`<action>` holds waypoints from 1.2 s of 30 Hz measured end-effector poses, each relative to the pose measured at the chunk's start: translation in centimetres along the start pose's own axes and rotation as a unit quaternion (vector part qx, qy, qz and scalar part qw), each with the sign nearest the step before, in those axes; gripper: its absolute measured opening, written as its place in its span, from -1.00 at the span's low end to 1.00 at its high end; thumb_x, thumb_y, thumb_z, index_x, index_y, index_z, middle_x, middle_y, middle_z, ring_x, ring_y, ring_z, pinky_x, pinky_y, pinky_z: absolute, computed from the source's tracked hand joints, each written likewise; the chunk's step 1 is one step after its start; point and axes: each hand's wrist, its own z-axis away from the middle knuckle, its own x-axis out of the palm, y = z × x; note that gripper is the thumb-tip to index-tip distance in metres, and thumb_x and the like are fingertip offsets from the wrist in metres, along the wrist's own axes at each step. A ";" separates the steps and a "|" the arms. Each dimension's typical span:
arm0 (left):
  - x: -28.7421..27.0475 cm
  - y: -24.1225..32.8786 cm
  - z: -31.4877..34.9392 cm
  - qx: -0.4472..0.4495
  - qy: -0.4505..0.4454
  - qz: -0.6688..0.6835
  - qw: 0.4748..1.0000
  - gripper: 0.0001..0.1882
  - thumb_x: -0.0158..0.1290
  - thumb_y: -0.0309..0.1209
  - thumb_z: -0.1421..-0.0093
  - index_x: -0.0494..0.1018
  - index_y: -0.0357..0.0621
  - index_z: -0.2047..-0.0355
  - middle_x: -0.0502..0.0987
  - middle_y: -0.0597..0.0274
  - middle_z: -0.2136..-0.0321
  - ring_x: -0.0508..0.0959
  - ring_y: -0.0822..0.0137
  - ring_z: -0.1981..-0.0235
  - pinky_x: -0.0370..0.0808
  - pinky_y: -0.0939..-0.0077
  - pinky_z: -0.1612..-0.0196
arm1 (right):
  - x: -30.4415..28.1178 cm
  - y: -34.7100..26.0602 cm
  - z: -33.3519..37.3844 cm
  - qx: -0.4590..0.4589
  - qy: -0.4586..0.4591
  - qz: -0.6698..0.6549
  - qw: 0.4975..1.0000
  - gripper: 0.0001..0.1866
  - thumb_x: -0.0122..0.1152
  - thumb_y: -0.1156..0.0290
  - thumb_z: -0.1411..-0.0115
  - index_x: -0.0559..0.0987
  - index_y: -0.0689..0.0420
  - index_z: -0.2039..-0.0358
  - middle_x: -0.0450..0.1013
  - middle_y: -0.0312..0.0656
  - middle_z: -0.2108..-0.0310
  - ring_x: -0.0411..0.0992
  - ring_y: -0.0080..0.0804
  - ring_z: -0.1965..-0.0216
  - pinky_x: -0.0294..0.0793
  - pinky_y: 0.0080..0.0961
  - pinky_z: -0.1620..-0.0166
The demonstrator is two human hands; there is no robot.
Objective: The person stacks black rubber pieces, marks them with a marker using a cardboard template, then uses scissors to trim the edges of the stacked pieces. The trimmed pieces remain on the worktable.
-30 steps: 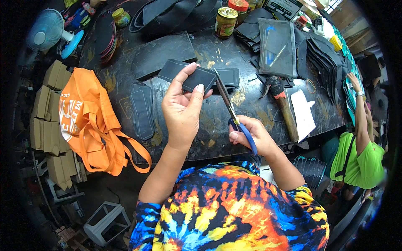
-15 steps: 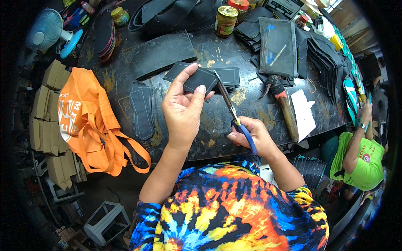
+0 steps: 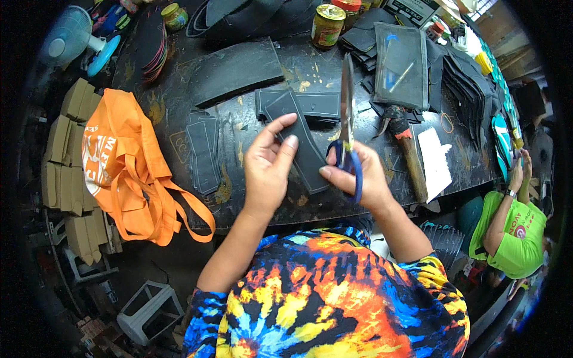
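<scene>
Left hand [image 3: 267, 170] pinches a black strip [image 3: 302, 143], right hand [image 3: 371, 179] grips scissors [image 3: 346, 122], over bare tabletop [image 3: 235, 164] near its front edge.

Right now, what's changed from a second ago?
The strip in the left hand turned, one end swinging down rightward; the scissors in the right hand swung up and rightward, blades off the strip. Both stay held. The bag and hammer stayed put.

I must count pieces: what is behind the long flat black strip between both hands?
Behind the strip, a stack of black rectangular pieces with pale outlines shows on both sides; its covered middle cannot be seen.
</scene>
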 end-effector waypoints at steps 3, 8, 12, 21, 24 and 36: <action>-1.5 0.3 -0.9 0.001 -0.012 -0.027 1.000 -0.70 0.07 -0.62 -0.34 0.52 -0.33 -0.07 0.59 0.22 0.05 0.55 0.48 0.04 0.48 0.58 -0.06 | 1.4 1.1 0.9 0.001 -0.048 -0.015 0.999 -0.76 0.50 0.43 -0.13 0.53 0.11 0.33 0.41 -0.50 0.46 0.31 -0.79 0.42 0.32 -0.75 0.35; -2.3 1.4 -1.0 0.005 -0.036 -0.047 0.998 -0.63 0.06 -0.67 -0.28 0.52 -0.34 -0.11 0.59 0.15 -0.04 0.52 0.40 -0.09 0.39 0.50 -0.21 | -0.6 1.7 1.4 0.038 -0.122 -0.047 0.991 -0.71 0.37 0.20 -0.24 0.53 0.14 0.29 0.48 -0.32 0.38 0.43 -0.61 0.32 0.43 -0.62 0.20; -2.7 2.3 -1.1 -0.001 -0.062 -0.082 0.995 -0.56 0.02 -0.70 -0.24 0.50 -0.35 -0.15 0.57 0.09 -0.10 0.51 0.35 -0.16 0.35 0.49 -0.27 | -2.6 1.3 1.7 0.063 -0.165 0.028 0.984 -0.62 0.35 0.09 -0.24 0.52 0.18 0.28 0.49 -0.26 0.37 0.45 -0.56 0.30 0.46 -0.57 0.16; -2.9 3.4 -1.0 -0.011 -0.107 -0.110 0.988 -0.54 0.00 -0.69 -0.23 0.50 -0.34 -0.16 0.58 0.10 -0.07 0.53 0.38 -0.11 0.36 0.51 -0.23 | -2.5 1.3 1.8 0.061 -0.167 0.005 0.984 -0.66 0.39 0.18 -0.28 0.50 0.17 0.39 0.36 -0.44 0.52 0.29 -0.71 0.44 0.31 -0.64 0.38; -3.0 3.8 -1.0 -0.014 -0.111 -0.115 0.987 -0.54 0.00 -0.69 -0.23 0.50 -0.33 -0.16 0.59 0.12 -0.05 0.53 0.40 -0.09 0.36 0.52 -0.22 | -2.4 1.1 1.8 0.063 -0.166 0.004 0.984 -0.66 0.39 0.18 -0.28 0.50 0.17 0.40 0.37 -0.43 0.52 0.30 -0.71 0.45 0.32 -0.64 0.39; -3.1 4.1 -1.2 -0.009 -0.132 -0.136 0.982 -0.53 0.01 -0.68 -0.23 0.50 -0.31 -0.17 0.59 0.16 0.00 0.53 0.42 -0.05 0.36 0.54 -0.20 | -2.4 1.0 2.1 0.077 -0.150 0.014 0.986 -0.67 0.41 0.28 -0.27 0.44 0.12 0.47 0.32 -0.49 0.53 0.24 -0.77 0.46 0.24 -0.66 0.43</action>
